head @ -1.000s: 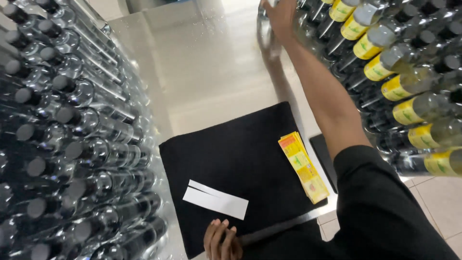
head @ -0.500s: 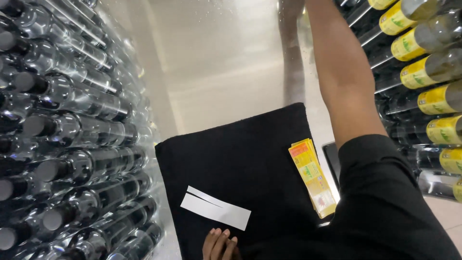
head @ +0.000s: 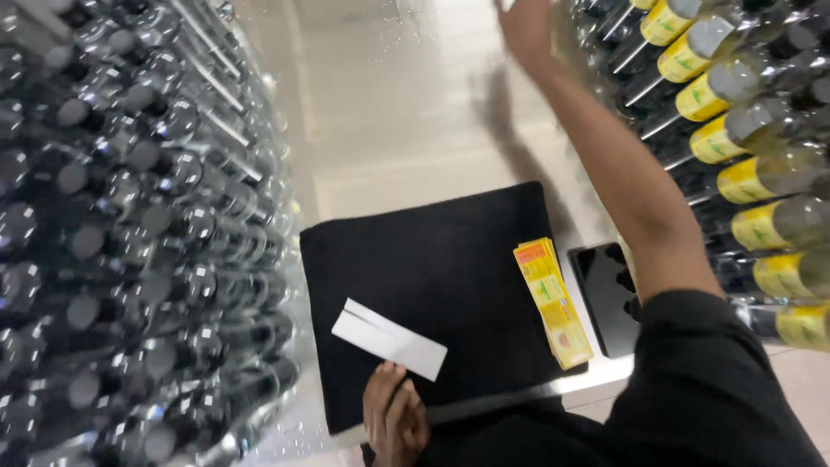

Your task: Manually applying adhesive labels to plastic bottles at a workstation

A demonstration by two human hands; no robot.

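My left hand (head: pixel 393 419) lies flat at the near edge of a black cloth (head: pixel 432 251), fingertips touching a white paper strip (head: pixel 389 340) that rests on the cloth. It grips nothing. My right arm stretches far up and to the right. My right hand (head: pixel 526 30) is blurred and cut by the frame's top, next to the necks of lying bottles with yellow labels (head: pixel 743 177). Whether it holds anything does not show. A stack of yellow labels (head: pixel 553 303) lies on the cloth's right edge.
A wall of stacked clear bottles without labels (head: pixel 130 225) fills the left side. A glossy black flat rectangle (head: pixel 608 298) lies right of the label stack. A pale shiny counter (head: pixel 398 112) runs between the two bottle stacks.
The view has shifted slightly and my right hand has come back into frame at the top, still beside the labelled bottles. My left hand stays by the white strip.
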